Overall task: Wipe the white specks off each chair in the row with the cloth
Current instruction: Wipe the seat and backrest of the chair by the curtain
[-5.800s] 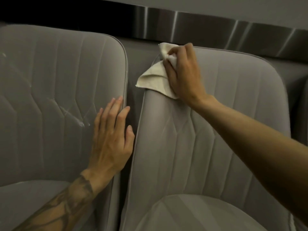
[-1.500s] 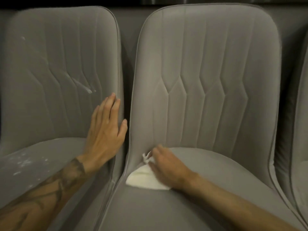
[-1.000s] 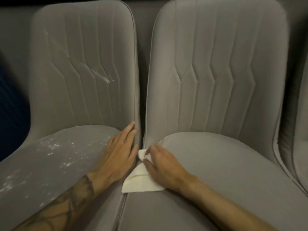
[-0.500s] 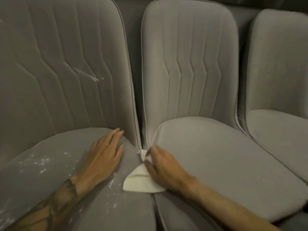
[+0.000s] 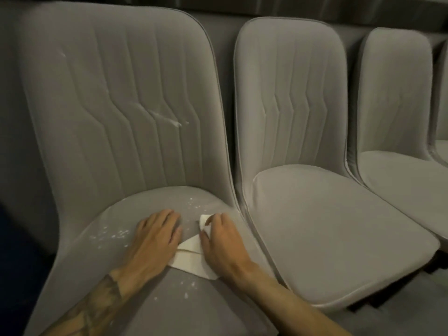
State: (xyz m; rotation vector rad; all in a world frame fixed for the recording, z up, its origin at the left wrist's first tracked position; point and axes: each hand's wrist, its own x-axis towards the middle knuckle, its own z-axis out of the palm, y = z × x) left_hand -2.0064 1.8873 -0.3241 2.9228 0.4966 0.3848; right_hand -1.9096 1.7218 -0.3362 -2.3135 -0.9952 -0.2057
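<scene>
Head view. Three grey padded chairs stand side by side in a row, and the edge of a fourth shows at the far right.

The nearest chair (image 5: 121, 105), at the left, is soiled. White specks (image 5: 114, 235) lie scattered on its seat left of the hands, more sit near the back of the seat (image 5: 192, 203), and a few lie toward the front edge (image 5: 186, 291). A white streak (image 5: 167, 120) crosses the stitched backrest.

The cloth (image 5: 191, 258), pale and folded, lies on this seat between the two hands, right of centre.

The left hand (image 5: 155, 241) rests flat on the seat, its fingers (image 5: 167, 219) straight and close together, holding nothing. Its edge touches the left side of the cloth. The forearm (image 5: 97, 304) behind it is tattooed.

The right hand (image 5: 223, 241) presses on the right part of the cloth. Its fingers (image 5: 219, 218) are curled and pinch a bunched end of the cloth, which shows beside the thumb.

The second chair (image 5: 303, 214) stands just beside the first, and its seat and backrest show no marks. The third chair (image 5: 397, 117) likewise appears unmarked.
</scene>
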